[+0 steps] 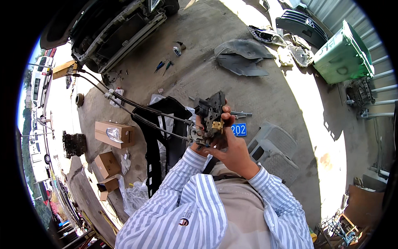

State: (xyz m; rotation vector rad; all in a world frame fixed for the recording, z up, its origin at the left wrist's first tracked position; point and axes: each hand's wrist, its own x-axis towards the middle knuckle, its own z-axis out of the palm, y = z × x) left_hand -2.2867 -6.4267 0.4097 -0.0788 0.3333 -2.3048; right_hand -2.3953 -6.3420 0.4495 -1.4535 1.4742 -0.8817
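A rough grey concrete floor (190,76) is spreading across the work area, with a bright strip of sunlight (309,108) running down its right side toward a pale corrugated metal wall (344,12). At upper left, a dark car front with its metal crossbar exposed (120,37) is standing over the floor; at upper right, a green plastic wheeled bin (340,58) is leaning, near a black slatted grille (302,27).

A curved grey plastic liner (242,56) is lying farther ahead, and blue-handled pliers (159,66) are lying left of it. Brown cardboard boxes (110,132) and a crumpled clear plastic bag (134,195) are resting to the left. A worn grey plastic chair (277,149) is sitting close by on the right.

In front of the person's chest, both hands are meeting on a black-and-metal latch mechanism (211,112), held up above the floor. The left hand (200,150) is gripping it from behind, mostly hidden by it; the right hand (234,149) is touching its lower right part, how tightly I cannot tell. Two black cables (174,117) are stretching from the mechanism toward upper left, crossing over a large black plastic panel (178,108). The right hand is partly covering a blue rectangular plate (239,129).
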